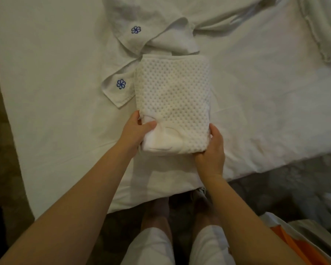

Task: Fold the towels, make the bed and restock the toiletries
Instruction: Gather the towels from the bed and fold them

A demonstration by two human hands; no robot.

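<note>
Left grip clamped on near left corner of folded dotted towel, right grip curled round its near right corner, towel on bed between both, logo towels just beyond.

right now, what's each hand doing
Left hand: holding the towel at its near left corner, thumb on top.
Right hand: holding the towel at its near right corner.

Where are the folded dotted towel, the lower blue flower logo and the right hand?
folded dotted towel (172, 96): head view, middle of its top face.
lower blue flower logo (121, 84): head view, centre of the embroidery.
right hand (211, 152): head view, back of the hand.
</note>
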